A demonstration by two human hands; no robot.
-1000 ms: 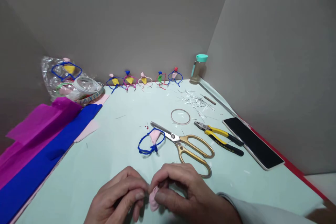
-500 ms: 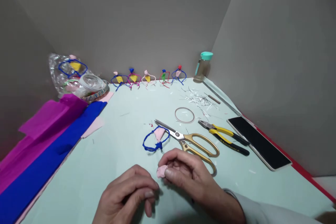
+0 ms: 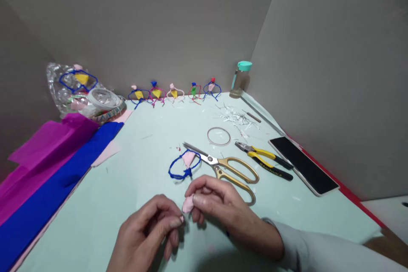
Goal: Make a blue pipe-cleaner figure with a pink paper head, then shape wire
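Pink crepe paper, rolled into a small wad (image 3: 188, 205), is being pinched between the thumb and fingertips of your right hand (image 3: 216, 204), held just above the pale green table (image 3: 134, 178) so both hands can work it. Your left hand (image 3: 149, 231) is curling loosely beside it, fingertips nearly touching the wad but gripping nothing, seemingly steadying the shaping. Just beyond your right hand, a blue wire loop with a pink paper triangle (image 3: 185, 165) is lying flat, close enough to reach. Gold-handled scissors (image 3: 228, 168) are resting right behind your knuckles, with yellow pliers (image 3: 264, 161) and a phone (image 3: 304, 170) farther to the right. Far ahead, finished wire figures (image 3: 174, 92) are leaning in a row against the wall, and crepe sheets (image 3: 47, 170) are lying well off to your left.
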